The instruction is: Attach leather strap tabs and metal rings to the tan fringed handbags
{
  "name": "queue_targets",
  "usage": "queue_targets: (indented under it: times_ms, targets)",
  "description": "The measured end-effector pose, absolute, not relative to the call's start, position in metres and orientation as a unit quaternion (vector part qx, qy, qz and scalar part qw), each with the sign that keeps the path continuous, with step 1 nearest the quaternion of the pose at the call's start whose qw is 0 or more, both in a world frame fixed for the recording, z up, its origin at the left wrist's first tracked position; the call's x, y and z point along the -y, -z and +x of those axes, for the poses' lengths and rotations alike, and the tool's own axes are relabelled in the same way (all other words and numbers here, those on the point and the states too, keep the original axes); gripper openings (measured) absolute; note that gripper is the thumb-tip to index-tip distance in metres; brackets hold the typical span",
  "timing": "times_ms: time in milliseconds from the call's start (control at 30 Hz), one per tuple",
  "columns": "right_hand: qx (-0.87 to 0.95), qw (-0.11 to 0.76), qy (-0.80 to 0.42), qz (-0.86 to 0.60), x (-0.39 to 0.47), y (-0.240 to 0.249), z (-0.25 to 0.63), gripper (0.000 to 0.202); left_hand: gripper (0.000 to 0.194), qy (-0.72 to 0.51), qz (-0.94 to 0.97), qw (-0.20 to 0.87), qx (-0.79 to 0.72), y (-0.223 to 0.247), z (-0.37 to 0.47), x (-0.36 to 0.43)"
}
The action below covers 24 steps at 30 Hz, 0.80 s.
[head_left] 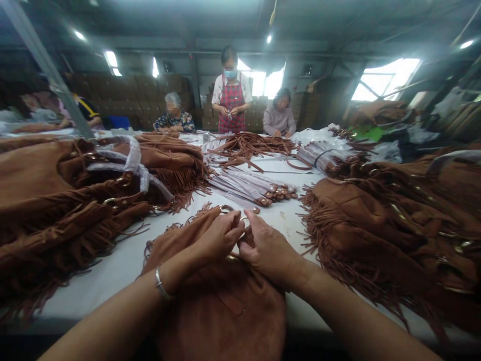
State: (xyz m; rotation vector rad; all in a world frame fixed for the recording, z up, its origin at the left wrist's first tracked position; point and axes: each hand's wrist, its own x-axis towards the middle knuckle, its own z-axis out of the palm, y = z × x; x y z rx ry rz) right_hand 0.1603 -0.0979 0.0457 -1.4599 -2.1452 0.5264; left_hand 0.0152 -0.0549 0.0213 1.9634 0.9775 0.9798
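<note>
Head view: brown suede bag [221,306] seen at bottom centre. Beside its metal ring [244,218], mid-frame, bag is pinched by left hand [221,233] and right hand [266,243], fingers curled, thumbs pressed in; exact contact partly hidden. Forearms angled inward from lower corners; silver bracelet [160,282] worn on left wrist.

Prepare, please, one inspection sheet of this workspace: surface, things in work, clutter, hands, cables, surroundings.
Surface: white table, partly covered by brown goods.
Job's things: brown fringed handbag at the near edge; metal ring between the hands.
Clutter: handbag piles left and right; plastic-wrapped straps ahead, brown fringed bundle behind them.
Hands: left hand and right hand meet at the ring, fingers curled; exact grip hidden.
Cables: yellow lamp cord hanging overhead.
Surroundings: co-workers across the table; windows behind.
</note>
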Motion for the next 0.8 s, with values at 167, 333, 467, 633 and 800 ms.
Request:
queue_targets:
  times_ms: [167,333,467,633,800]
  targets:
    - [0.806,0.179,-0.107,-0.554,0.11,-0.056,0.171,0.069,0.019,-0.281,0.84,0.322,-0.334,-0.046,0.017,0.049]
    - [0.79,0.147,-0.046,-0.593,0.108,-0.053,0.174,0.062,0.018,-0.302,0.821,0.343,-0.342,-0.04,0.034,0.05]
    - [0.776,0.247,-0.125,-0.567,0.096,-0.039,0.182,0.059,0.023,-0.378,0.753,0.307,-0.442,-0.025,0.046,0.06]
    - [0.67,0.292,-0.481,-0.485,0.089,-0.024,0.201,0.024,0.025,-0.326,0.79,0.278,-0.439,-0.017,0.041,0.068]
    - [0.597,0.332,-0.555,-0.474,0.091,-0.02,0.209,0.022,0.022,-0.263,0.845,0.268,-0.38,-0.017,0.035,0.065]
